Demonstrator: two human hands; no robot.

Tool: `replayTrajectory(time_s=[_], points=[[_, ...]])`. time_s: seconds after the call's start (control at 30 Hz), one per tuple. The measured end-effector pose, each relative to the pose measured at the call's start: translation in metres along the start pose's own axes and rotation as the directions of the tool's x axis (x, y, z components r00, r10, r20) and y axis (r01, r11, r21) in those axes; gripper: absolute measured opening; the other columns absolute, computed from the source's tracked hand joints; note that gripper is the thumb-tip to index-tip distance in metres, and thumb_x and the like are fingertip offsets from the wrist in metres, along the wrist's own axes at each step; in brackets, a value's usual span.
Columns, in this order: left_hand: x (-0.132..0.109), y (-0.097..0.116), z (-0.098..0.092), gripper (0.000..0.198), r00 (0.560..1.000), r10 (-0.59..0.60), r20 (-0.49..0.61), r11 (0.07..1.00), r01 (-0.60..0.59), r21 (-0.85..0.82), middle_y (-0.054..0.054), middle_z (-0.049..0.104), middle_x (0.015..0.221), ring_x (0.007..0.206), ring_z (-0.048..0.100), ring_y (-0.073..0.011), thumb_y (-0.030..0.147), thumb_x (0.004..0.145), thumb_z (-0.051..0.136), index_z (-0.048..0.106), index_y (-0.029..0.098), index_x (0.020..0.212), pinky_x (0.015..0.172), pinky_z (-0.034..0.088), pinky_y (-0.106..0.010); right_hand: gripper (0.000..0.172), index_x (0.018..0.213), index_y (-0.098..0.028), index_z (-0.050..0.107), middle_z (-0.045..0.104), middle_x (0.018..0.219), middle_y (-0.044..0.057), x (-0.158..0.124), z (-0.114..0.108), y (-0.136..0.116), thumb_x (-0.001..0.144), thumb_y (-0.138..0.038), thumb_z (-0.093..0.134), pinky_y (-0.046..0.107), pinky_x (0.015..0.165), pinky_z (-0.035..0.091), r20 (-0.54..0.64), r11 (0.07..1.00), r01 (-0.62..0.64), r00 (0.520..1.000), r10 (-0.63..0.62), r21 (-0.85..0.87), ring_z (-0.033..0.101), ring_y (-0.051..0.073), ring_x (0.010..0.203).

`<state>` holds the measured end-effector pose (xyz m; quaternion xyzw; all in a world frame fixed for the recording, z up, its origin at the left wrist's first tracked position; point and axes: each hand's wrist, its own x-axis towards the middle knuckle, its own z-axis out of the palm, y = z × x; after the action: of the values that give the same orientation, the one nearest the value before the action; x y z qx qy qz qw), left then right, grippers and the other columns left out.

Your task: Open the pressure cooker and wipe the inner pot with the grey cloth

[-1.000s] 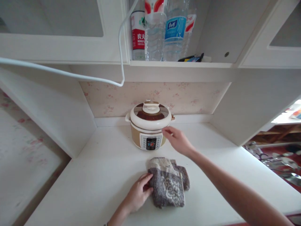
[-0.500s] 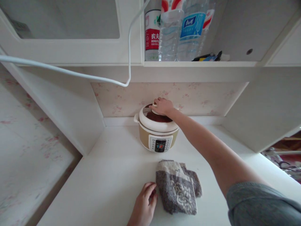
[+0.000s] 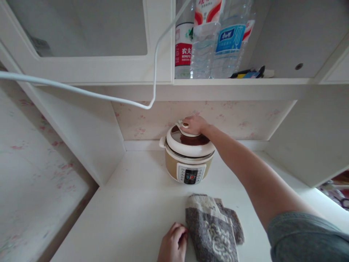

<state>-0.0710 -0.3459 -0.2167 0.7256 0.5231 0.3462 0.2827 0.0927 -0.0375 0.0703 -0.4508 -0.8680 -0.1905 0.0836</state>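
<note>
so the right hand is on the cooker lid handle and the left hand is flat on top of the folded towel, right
Not quite. In the head view the right hand does grip the cooker lid handle, but the left hand is not on top of the folded towel; it rests on the counter at the towel's left edge.

Cooker (image 3: pixel 188 165), far centre: tan body, white control panel with black display and red marks; lid (image 3: pixel 191 142) white with dark brown glossy inset.
Folded cloth (image 3: pixel 214 231), near centre: grey-brown speckled, cream floral motif, beige band at far edge.
Counter (image 3: pixel 131 218): plain white.
Back wall panel (image 3: pixel 234 118): cream with faint pink flower print.
Cable (image 3: pixel 81 91), left: white.
Bottles (image 3: pixel 215 40), far shelf: clear, with red-and-white, blue-and-white and red labels.
Sleeve (image 3: pixel 308 238), near right: grey-green.
Cabinets (image 3: pixel 89 69): off-white.
</note>
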Motion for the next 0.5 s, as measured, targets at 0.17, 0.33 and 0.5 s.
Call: replayTrajectory(time_s=[0.17,0.33,0.5], points=[[0.002,0.000,0.000,0.021,0.999,-0.036,0.009,0.999,0.036,0.011,-0.005,0.067,0.086,0.081,0.065,-0.0154,0.011,0.085,0.045,0.064,0.020,0.086,0.074,0.050,-0.023,0.052,0.102,-0.020,0.066,0.067,0.105,0.010,0.000,-0.010,0.007,0.089,-0.057,0.033,0.032,0.075,0.038,-0.097,1.000,0.001,0.995,-0.004,-0.022,0.061,0.025,0.095],[0.003,-0.004,0.003,0.020,1.000,-0.008,0.011,1.000,0.008,0.030,-0.006,0.067,0.083,0.078,0.065,-0.0160,0.011,0.084,0.046,0.064,0.020,0.084,0.072,0.050,-0.023,0.053,0.098,-0.019,0.067,0.068,0.103,0.010,-0.011,-0.021,0.003,0.088,-0.059,0.033,0.031,0.074,0.038,-0.144,0.998,0.029,0.989,-0.037,-0.057,0.061,0.025,0.095],[0.006,-0.009,0.007,0.020,1.000,-0.008,-0.003,0.999,0.008,0.038,-0.006,0.067,0.081,0.077,0.065,-0.0158,0.012,0.085,0.046,0.064,0.020,0.083,0.071,0.049,-0.022,0.052,0.099,-0.021,0.068,0.068,0.104,0.010,-0.002,-0.041,-0.007,0.087,-0.059,0.035,0.033,0.077,0.040,-0.077,0.990,0.115,0.990,-0.121,-0.083,0.060,0.027,0.097]])
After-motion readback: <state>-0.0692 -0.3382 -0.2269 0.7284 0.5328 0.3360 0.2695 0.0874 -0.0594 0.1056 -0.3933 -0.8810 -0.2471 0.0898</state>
